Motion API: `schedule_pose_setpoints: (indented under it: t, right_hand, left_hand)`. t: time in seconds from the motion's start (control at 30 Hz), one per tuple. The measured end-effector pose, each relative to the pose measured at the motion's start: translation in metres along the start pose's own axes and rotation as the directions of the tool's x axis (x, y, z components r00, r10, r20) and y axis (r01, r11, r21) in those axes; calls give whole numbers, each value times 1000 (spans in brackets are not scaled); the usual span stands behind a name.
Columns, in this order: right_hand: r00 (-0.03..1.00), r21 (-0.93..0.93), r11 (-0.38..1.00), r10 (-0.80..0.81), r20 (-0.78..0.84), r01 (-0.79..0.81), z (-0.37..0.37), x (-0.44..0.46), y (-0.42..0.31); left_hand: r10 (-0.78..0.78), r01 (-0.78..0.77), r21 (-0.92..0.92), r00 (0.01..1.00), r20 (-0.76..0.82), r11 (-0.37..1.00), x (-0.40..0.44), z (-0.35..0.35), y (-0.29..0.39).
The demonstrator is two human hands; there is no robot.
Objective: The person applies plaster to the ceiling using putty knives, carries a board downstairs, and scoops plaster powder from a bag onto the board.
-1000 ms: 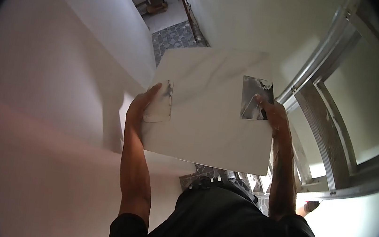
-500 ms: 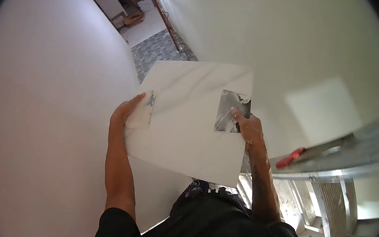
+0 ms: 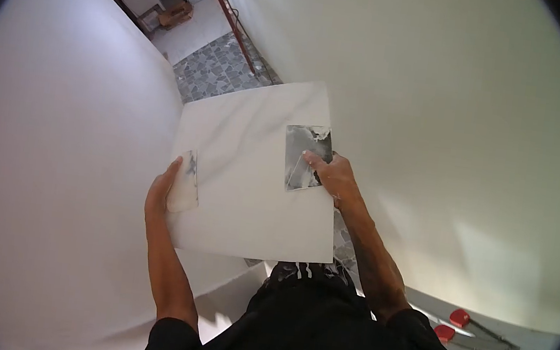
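Observation:
Between my two hands is a large white tile [image 3: 243, 191] with soft grey veins, carried in front of my body. My left hand [image 3: 161, 192] grips its left edge, the thumb lying over a small pale rectangular piece [image 3: 186, 184] with grey marks. On the right edge, my right hand [image 3: 336, 176] is closed round the tile, its thumb pressing on a dark grey rectangular piece [image 3: 300, 153] smeared with white. Whether these two pieces are loose or fixed to the tile I cannot tell. The fingers under the tile are hidden.
White walls [image 3: 50, 168] rise close on both sides. Ahead is a grey stone-patterned floor [image 3: 217, 62] with a reddish-brown pole [image 3: 240, 41] along the right wall. A tool with two red grips [image 3: 459, 317] lies on a ledge at lower right.
My view has turned, and the tile with my hands sits further left in it. The metal frames at lower right have mostly left view; more floor shows ahead. Both hands keep their hold.

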State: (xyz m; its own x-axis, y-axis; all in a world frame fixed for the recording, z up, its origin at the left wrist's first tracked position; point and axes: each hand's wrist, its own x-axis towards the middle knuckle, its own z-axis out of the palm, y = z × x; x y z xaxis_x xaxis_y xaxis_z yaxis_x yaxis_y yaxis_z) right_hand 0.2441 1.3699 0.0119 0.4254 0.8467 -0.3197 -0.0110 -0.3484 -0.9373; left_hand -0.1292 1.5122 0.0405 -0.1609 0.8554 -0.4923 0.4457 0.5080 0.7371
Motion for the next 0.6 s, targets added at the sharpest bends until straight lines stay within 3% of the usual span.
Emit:
schedule_pose_setpoints:
  t: [0.13,0.17,0.23,0.33,0.43,0.53,0.6]
  right_hand:
    - [974,70,992,-115,196,104,-22,32,26]
    - [965,10,979,-200,171,201,-66,-8,94]
    - [941,-140,932,-320,106,333,-52,31,112]
    - [940,-152,945,-254,227,291,-67,22,92]
    - [806,137,873,-486,338,469,-58,55,124]
    - [795,42,901,-402,454,432,-76,38,136]
    - [763,36,894,-401,507,447,-84,14,160]
  left_hand:
    - [69,-76,-84,994,-83,994,-30,45,-31]
    - [90,-107,-129,987,-133,986,-101,91,-93]
    - [95,-134,-209,978,-187,969,-101,102,-103]
    - [122,-197,-289,958,-259,937,-85,114,-140]
    - [155,-275,-420,942,-298,865,-87,133,-176]
    - [211,-404,-420,876,-434,813,-150,168,-202]
    - [128,-365,-449,871,-475,816,-195,179,-245]
